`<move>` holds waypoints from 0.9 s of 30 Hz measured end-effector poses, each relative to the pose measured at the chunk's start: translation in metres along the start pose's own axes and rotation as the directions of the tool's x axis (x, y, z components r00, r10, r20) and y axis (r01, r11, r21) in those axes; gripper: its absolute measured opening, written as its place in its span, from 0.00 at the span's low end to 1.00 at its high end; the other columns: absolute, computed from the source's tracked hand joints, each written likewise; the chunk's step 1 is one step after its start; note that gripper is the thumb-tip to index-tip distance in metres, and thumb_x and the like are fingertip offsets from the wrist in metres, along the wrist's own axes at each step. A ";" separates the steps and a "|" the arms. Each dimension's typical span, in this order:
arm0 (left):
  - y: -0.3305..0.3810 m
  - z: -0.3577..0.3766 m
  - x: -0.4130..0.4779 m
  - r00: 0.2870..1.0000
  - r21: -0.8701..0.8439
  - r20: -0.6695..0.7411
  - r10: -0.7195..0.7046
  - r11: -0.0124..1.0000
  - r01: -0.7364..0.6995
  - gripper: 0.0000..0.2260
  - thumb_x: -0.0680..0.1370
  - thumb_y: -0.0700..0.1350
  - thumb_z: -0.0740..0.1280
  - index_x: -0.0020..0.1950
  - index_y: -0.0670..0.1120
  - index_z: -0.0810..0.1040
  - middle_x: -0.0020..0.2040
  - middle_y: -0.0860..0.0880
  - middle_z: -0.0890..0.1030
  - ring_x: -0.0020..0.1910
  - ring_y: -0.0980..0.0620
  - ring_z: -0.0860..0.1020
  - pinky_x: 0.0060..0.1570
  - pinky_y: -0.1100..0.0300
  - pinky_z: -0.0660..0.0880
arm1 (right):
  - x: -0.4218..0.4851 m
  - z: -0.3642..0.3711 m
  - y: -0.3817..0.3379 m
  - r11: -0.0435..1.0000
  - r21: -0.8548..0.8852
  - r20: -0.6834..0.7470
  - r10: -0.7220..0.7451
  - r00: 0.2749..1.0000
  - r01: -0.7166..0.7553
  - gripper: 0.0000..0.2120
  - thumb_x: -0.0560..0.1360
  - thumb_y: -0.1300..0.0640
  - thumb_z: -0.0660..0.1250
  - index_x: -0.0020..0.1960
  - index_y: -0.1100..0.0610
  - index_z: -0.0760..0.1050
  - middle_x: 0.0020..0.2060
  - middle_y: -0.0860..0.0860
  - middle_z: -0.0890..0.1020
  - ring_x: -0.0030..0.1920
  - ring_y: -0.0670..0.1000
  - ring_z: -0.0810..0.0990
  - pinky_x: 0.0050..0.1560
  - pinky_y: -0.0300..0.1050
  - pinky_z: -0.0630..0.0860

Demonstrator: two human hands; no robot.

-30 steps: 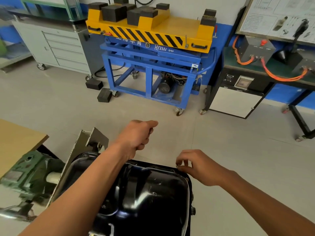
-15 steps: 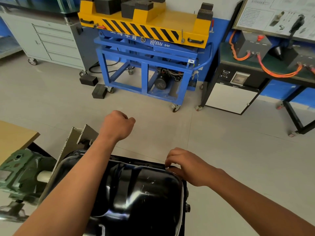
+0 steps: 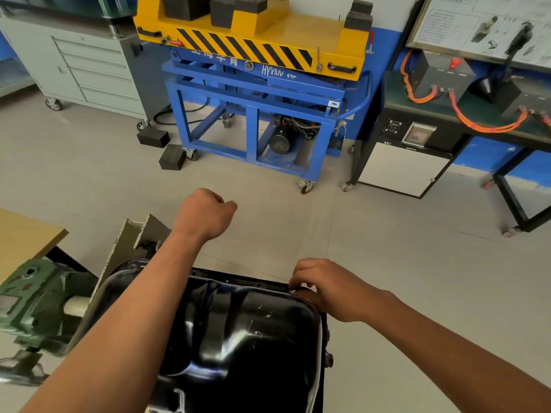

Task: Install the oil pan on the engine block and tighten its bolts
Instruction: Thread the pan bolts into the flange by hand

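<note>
The glossy black oil pan lies open side down on the engine block, which it mostly hides. My right hand is at the pan's far right corner, and its fingertips pinch a small bolt at the flange. My left hand hovers as a closed fist above the floor just past the pan's far edge, clear of the pan. Nothing shows in the fist. My left forearm crosses over the left part of the pan.
A grey mounting plate and a green gearbox stand left of the pan, beside a wooden tabletop. Across the floor are a blue and yellow lift cart, black rubber blocks, a grey drawer cabinet and a workbench.
My right hand has come down onto the pan's far right corner. My left hand has drawn back to the left and closed into a tighter fist.
</note>
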State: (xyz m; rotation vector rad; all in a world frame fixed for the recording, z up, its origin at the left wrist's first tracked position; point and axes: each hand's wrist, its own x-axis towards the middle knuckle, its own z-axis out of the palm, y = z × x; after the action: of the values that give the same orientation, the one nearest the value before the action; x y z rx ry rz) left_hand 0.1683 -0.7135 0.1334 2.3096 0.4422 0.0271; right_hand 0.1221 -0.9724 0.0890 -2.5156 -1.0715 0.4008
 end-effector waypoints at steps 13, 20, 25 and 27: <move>0.001 0.000 -0.001 0.998 -0.019 0.046 -0.032 0.999 0.033 0.23 0.76 0.43 0.67 0.27 0.46 0.57 0.25 0.49 0.59 0.29 0.47 0.59 0.31 0.57 0.58 | 0.012 -0.015 -0.020 0.971 -0.235 0.145 0.082 0.986 -0.046 0.09 0.81 0.52 0.63 0.49 0.55 0.79 0.45 0.50 0.77 0.48 0.52 0.76 0.46 0.52 0.76; 0.002 -0.001 -0.003 0.997 -0.021 0.060 -0.052 0.998 0.053 0.23 0.76 0.43 0.68 0.28 0.46 0.58 0.26 0.49 0.59 0.29 0.47 0.59 0.31 0.57 0.58 | 0.021 -0.019 -0.022 0.966 -0.174 0.182 0.220 0.958 -0.189 0.11 0.77 0.52 0.67 0.37 0.52 0.73 0.39 0.53 0.78 0.39 0.55 0.79 0.37 0.50 0.77; 0.003 -0.001 -0.004 0.996 -0.015 0.072 -0.051 0.999 0.052 0.23 0.77 0.43 0.68 0.28 0.46 0.58 0.27 0.48 0.59 0.28 0.47 0.59 0.32 0.57 0.58 | 0.027 -0.018 -0.022 0.948 -0.132 0.214 0.312 0.926 -0.289 0.12 0.77 0.53 0.68 0.39 0.59 0.79 0.35 0.56 0.82 0.35 0.55 0.80 0.31 0.43 0.74; 0.003 -0.002 -0.004 0.996 -0.018 0.074 -0.052 0.998 0.054 0.23 0.77 0.43 0.68 0.28 0.46 0.58 0.27 0.48 0.59 0.28 0.47 0.59 0.32 0.57 0.59 | 0.031 -0.019 -0.024 0.936 -0.129 0.258 0.350 0.901 -0.326 0.14 0.77 0.54 0.67 0.39 0.63 0.81 0.32 0.56 0.82 0.31 0.54 0.77 0.29 0.41 0.70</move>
State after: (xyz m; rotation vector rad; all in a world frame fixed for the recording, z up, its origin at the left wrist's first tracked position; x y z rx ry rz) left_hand 0.1655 -0.7157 0.1374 2.2700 0.4633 -0.0789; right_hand 0.1355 -0.9384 0.1128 -2.7859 -0.7473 0.8451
